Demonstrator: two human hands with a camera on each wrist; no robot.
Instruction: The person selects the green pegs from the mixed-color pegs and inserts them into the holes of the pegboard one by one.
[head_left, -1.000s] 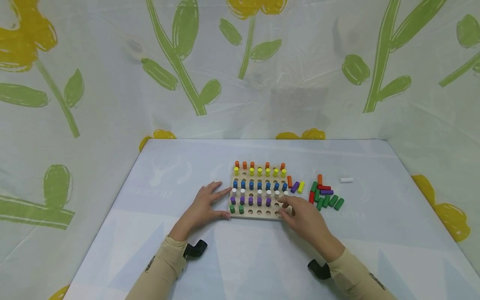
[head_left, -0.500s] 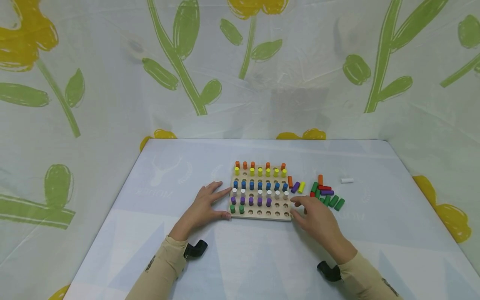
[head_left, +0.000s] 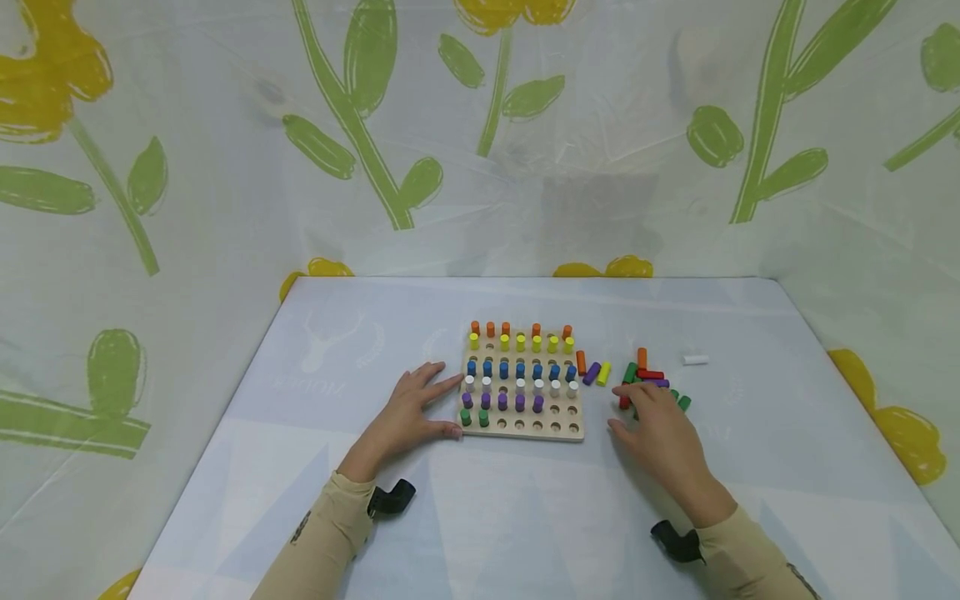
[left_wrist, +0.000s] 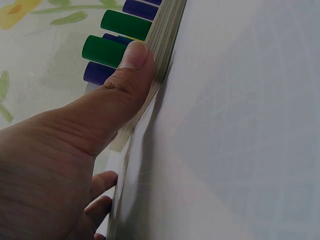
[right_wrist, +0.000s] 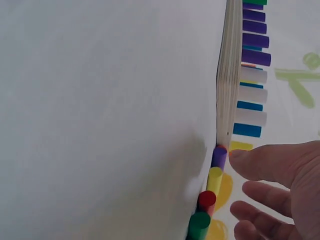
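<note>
A wooden pegboard (head_left: 517,435) bears rows of orange, yellow, blue, white and purple pegs, with two green pegs (head_left: 483,417) at its front left. My left hand (head_left: 405,412) rests against the board's left side, fingers spread. In the left wrist view its thumb (left_wrist: 127,75) lies at the board's edge beside a green peg (left_wrist: 102,50). To the right of the board, my right hand (head_left: 663,433) is over a cluster of loose pegs and covers some of them. Its thumb and fingers are apart, with nothing between them in the right wrist view.
Between board and cluster lie an orange peg (head_left: 581,363), a purple peg (head_left: 592,373) and a yellow peg (head_left: 603,373). Past the red peg (head_left: 651,375) in the cluster, a white peg (head_left: 695,360) lies alone. Flower-patterned sheets (head_left: 600,208) rise behind the table.
My right hand has moved right, from above the board's front right holes to the loose pegs. The left hand has stayed at the board's left side.
</note>
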